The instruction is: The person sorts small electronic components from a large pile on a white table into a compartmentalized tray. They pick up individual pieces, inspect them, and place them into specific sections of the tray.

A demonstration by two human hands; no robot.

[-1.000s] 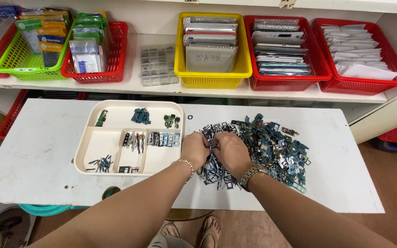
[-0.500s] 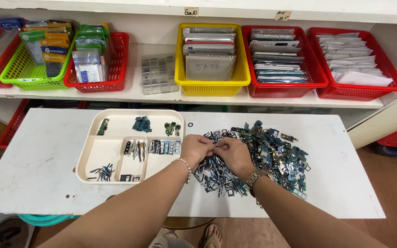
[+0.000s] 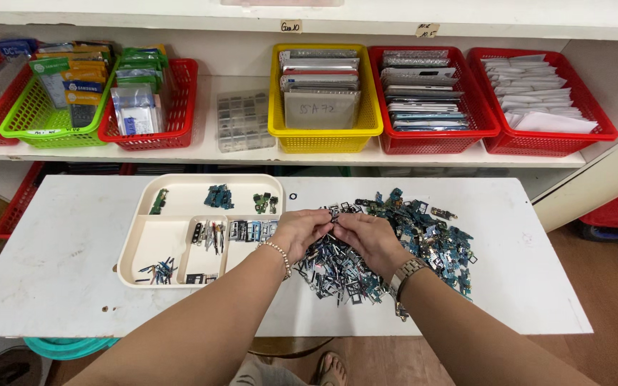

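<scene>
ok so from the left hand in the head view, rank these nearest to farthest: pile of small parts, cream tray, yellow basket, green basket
1. Pile of small parts: right under the left hand, on the table.
2. Cream tray: just left of the hand, on the table.
3. Yellow basket: up on the shelf, straight ahead.
4. Green basket: on the shelf too, far off to the left.

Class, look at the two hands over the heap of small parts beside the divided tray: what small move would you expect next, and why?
Probably the left hand carries the small dark part, pinched between both hands, over to the divided tray. The right hand meets it above the heap of parts, and the tray's compartments already hold similar pieces in separate groups.
</scene>
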